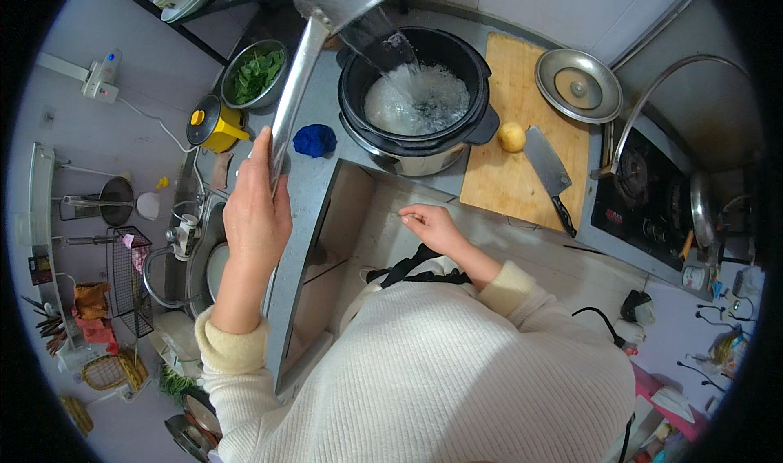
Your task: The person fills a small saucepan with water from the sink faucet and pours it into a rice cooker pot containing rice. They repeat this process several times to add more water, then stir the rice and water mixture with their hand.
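My left hand (258, 209) is closed around the metal handle of a large ladle (300, 90). The ladle's bowl is tilted over a black-rimmed electric cooker (400, 157), and water (391, 53) pours from it into the pot, where the surface splashes and bubbles. What lies under that water cannot be told. My right hand (435, 227) is held low in front of my body, fingers loosely curled and touching nothing. Right of the cooker, a wooden cutting board (511, 182) bears a round yellowish vegetable (511, 137) and a cleaver (547, 160). A blue scrubber (314, 141) rests left of the cooker.
At the left are a metal bowl of green leaves (256, 75), a yellow small pot (217, 124) and a sink with a faucet (159, 273). Steel plates (578, 86) stand at the board's far right, beside a black gas stove (636, 188) and an upright arched rim.
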